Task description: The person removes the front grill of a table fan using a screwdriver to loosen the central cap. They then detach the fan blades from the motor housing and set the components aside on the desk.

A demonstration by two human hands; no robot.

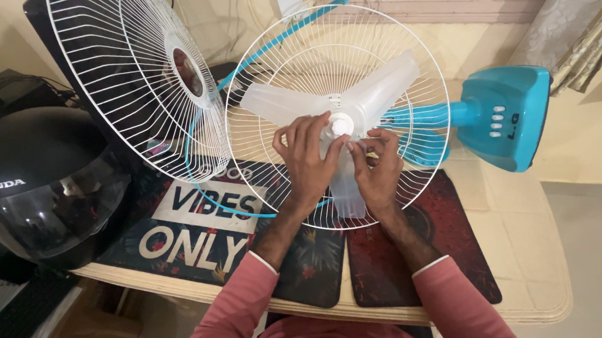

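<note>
Both hands meet at the hub of the translucent fan blade point(343, 111), which sits in the white rear guard point(260, 74) at the middle of the bench point(528, 245). The left hand point(307, 155) pinches the white hub cap point(341, 125) with closed fingers; the right hand point(377, 164) grips the hub just beside it, at 4 o'clock. Holding the blade steady while turning the cap squarely probably serves best. The loose front guard point(135, 75) leans at 10 o'clock, the teal fan base point(506, 114) lies at 3 o'clock, a black helmet point(37, 185) with a white logo sits at 9 o'clock, and a dark mat point(200, 231) with a white-lettered sign lies at 7 o'clock.
</note>
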